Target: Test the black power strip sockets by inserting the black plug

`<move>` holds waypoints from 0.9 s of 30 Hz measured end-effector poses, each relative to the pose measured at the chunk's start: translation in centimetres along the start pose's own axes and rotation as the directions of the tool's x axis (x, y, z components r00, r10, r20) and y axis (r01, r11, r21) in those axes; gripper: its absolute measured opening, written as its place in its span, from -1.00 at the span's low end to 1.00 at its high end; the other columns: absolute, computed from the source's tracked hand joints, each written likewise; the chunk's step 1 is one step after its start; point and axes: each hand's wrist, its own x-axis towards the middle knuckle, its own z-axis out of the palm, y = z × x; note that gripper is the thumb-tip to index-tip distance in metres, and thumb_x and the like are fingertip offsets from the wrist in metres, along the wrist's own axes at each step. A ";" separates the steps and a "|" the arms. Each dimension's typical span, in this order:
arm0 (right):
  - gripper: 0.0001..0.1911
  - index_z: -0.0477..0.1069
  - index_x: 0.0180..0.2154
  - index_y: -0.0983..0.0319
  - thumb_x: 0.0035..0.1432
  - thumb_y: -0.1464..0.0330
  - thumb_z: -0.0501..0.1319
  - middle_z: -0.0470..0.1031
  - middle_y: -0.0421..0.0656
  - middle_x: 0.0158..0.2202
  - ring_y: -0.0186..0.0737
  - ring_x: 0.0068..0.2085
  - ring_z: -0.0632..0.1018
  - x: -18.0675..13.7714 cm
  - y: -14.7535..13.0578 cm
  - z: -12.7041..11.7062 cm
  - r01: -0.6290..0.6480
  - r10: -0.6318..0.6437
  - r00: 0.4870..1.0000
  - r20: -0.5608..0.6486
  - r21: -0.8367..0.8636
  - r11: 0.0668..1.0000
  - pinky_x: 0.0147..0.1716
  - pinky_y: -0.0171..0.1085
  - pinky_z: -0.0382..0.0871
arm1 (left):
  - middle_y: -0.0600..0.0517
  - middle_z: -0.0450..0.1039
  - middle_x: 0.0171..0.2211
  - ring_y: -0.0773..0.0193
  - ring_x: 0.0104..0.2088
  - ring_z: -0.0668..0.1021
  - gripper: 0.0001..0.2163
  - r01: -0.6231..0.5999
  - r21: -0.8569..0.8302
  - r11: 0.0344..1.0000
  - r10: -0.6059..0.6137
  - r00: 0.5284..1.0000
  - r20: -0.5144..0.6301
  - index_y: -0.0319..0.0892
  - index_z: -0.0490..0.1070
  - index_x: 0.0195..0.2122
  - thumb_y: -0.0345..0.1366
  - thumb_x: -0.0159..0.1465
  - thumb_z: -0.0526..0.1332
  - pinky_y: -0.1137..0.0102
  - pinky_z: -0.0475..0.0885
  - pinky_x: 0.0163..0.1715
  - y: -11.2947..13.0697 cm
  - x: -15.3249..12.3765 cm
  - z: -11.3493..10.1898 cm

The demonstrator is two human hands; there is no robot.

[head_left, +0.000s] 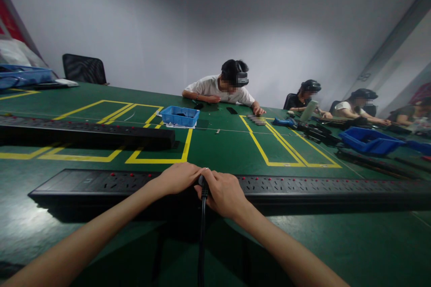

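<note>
A long black power strip [303, 186] with red switches lies across the green table [222, 145] in front of me. My right hand [224, 193] is closed around a black plug [203, 182] whose cable [201, 242] hangs down toward me. It holds the plug at the strip's middle. My left hand [180, 177] rests curled on the strip right beside the plug, fingers touching the right hand.
A second black power strip [84, 132] lies further back on the left. A blue tray [180, 115] sits mid-table, another blue bin [370, 140] at the right. Several seated people work on the far side. Yellow taped rectangles mark the table.
</note>
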 end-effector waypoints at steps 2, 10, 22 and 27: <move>-0.72 0.18 -0.15 0.23 0.21 0.18 -0.06 0.42 -0.12 -0.32 -0.23 -0.36 0.45 0.0 0.0 0.1 -0.005 0.005 1.000 -0.001 -0.002 1.000 -0.41 -0.31 0.17 | -0.11 0.48 -0.17 0.11 -0.14 0.47 -0.52 -0.004 0.003 1.000 0.004 1.000 -0.002 -0.15 0.42 -0.19 -0.07 0.27 -0.24 0.32 0.30 -0.19 0.0 0.0 0.0; -0.71 0.18 -0.15 0.23 0.22 0.18 -0.08 0.42 -0.10 -0.31 -0.21 -0.34 0.46 0.0 0.0 -0.1 0.006 -0.006 1.000 0.016 -0.008 1.000 -0.41 -0.31 0.18 | -0.13 0.48 -0.18 0.08 -0.15 0.48 -0.48 -0.001 0.005 1.000 0.001 1.000 0.005 -0.16 0.44 -0.21 -0.04 0.26 -0.26 0.30 0.31 -0.21 0.0 0.1 0.1; -0.70 0.19 -0.12 0.25 0.22 0.19 -0.06 0.44 -0.09 -0.31 -0.22 -0.34 0.46 0.0 0.0 -0.2 0.003 -0.003 1.000 0.002 0.006 1.000 -0.41 -0.33 0.18 | -0.13 0.47 -0.16 0.09 -0.14 0.48 -0.49 -0.006 0.000 1.000 0.006 1.000 0.000 -0.16 0.43 -0.20 -0.05 0.27 -0.27 0.28 0.31 -0.19 0.1 0.0 0.0; -0.67 0.19 -0.08 0.24 0.21 0.18 -0.06 0.45 -0.07 -0.29 -0.23 -0.33 0.47 -0.1 0.2 -0.1 -0.002 0.002 1.000 -0.003 0.040 0.999 -0.41 -0.33 0.19 | -0.13 0.47 -0.16 0.09 -0.12 0.47 -0.50 -0.009 -0.007 1.000 0.009 1.000 -0.003 -0.15 0.42 -0.19 -0.06 0.27 -0.25 0.28 0.29 -0.16 0.1 -0.1 -0.1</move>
